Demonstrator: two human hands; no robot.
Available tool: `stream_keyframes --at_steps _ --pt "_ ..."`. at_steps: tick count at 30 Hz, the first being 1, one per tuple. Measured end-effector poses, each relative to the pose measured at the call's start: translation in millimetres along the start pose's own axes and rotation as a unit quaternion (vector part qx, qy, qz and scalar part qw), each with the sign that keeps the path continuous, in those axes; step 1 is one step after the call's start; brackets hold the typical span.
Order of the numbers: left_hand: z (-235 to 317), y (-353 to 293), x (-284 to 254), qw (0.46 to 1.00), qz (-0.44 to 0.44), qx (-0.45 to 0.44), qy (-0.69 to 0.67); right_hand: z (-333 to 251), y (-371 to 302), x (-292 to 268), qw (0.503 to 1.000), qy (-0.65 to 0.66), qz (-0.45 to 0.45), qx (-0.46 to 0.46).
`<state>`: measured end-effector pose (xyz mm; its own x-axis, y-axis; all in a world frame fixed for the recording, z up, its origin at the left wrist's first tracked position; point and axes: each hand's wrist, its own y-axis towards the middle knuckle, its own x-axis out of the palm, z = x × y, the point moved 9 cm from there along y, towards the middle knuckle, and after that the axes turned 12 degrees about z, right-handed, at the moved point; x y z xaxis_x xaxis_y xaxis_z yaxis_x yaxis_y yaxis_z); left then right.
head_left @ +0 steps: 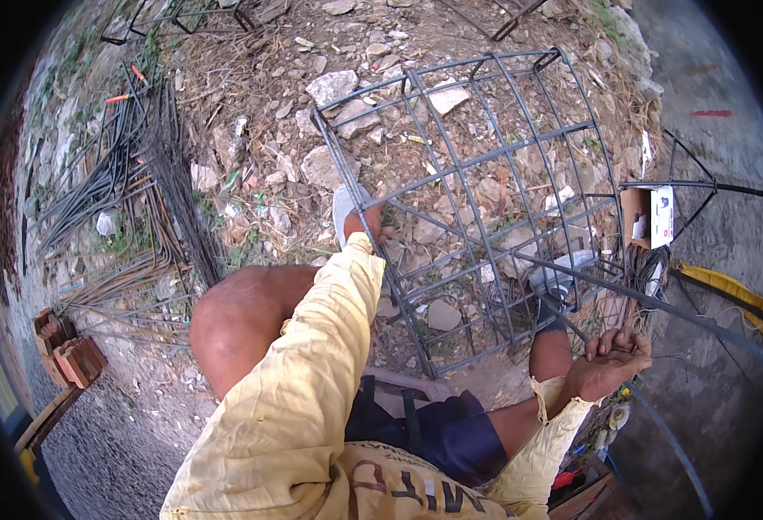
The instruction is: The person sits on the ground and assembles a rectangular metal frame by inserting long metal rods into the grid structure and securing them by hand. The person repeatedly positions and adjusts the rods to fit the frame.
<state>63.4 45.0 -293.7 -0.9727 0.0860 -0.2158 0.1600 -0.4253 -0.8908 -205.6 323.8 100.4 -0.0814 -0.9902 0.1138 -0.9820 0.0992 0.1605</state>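
Note:
A cage of dark steel rebar (461, 163) stands over the rubble in front of me, its bars crossing in a grid. At its left edge my left hand (366, 225) is closed around a bar, with some fingers hidden behind the steel. My right hand (607, 364) is held beyond the cage's near right corner, close to long loose bars. Its fingertips are pinched together; what lies between them is too small to make out. My bent knee (247, 321) is left of the cage, and one foot shows through the bars on the right.
Bundles of thin steel rods (130, 199) lie at the left, with broken bricks (74, 355) below. An open cardboard box (650, 217) sits right of the cage, near a yellow strip (724, 290). Long bars (659, 303) cross the right side. Stones (331, 87) cover the ground.

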Motion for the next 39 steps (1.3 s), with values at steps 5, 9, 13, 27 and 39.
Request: stream_keyframes --at_steps 5,9,13,27,39 --pt "-1.1 0.5 3.8 1.000 0.006 0.017 -0.010 63.1 -94.8 -10.9 0.884 -0.377 -0.245 0.130" --pt "-3.9 6.4 2.5 1.000 0.009 0.006 0.018 109.0 -142.7 49.1 0.776 -0.448 -0.435 0.091" --pt "1.9 2.6 0.3 0.999 0.000 0.032 0.002 138.2 -141.1 128.2 0.784 -0.444 -0.432 0.042" --pt "-9.1 20.5 -0.7 0.995 0.041 0.082 -0.049 307.4 -169.6 224.8 0.762 -0.433 -0.476 -0.078" --pt "-10.8 21.1 6.2 0.992 0.009 0.055 -0.111 303.5 -143.1 158.7 0.757 -0.456 -0.389 0.259"
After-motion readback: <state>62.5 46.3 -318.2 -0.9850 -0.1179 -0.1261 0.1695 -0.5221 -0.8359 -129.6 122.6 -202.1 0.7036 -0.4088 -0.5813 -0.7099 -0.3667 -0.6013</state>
